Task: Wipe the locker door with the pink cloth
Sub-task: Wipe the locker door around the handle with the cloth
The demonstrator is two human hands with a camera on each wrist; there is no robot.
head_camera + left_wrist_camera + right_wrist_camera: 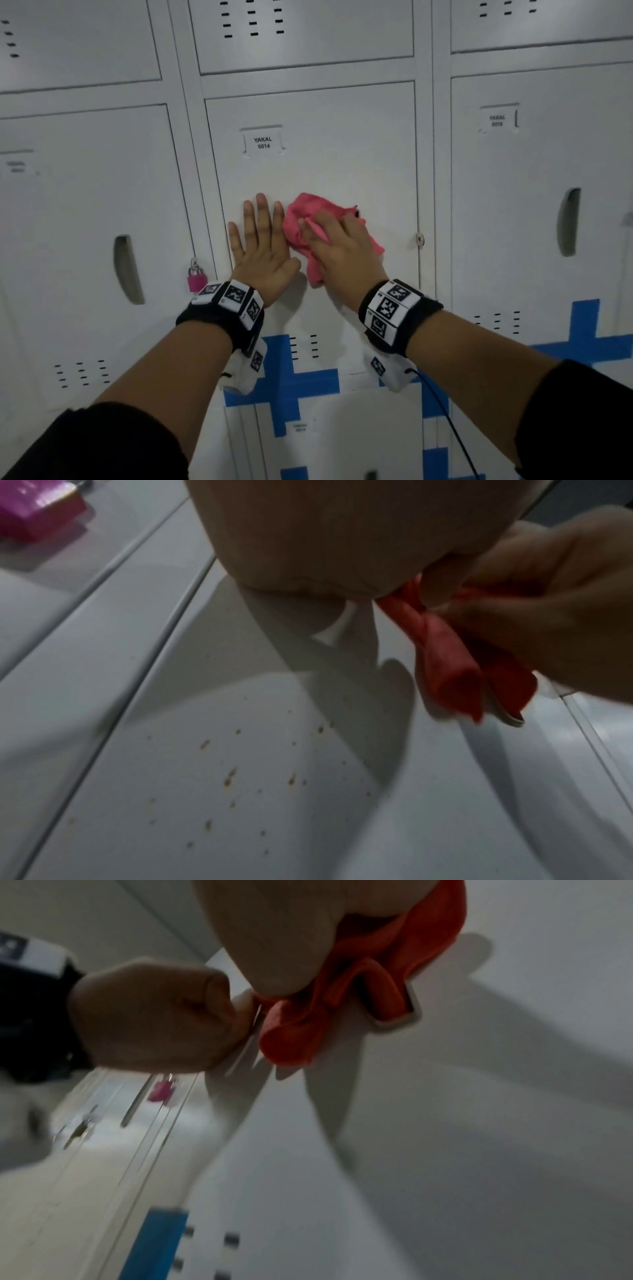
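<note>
A right hand (337, 246) presses a bunched pink cloth (308, 219) against the middle of locker door (342, 144) 0014, fingers fairly straight on top of the fabric, gripping little. Just left of it, the left hand (262, 240) lies flat and empty on the door. Brown specks (232, 777) below both hands could be missed; loose folds may catch the handle recess (407, 1015) under the cloth.

Pink cloth (310, 222), crumpled into loose folds, pressed flat against the middle of the white locker door (342, 154). Door shut, upright, labelled "YAKAL 0014" near its top; small brownish specks on its lower part.
</note>
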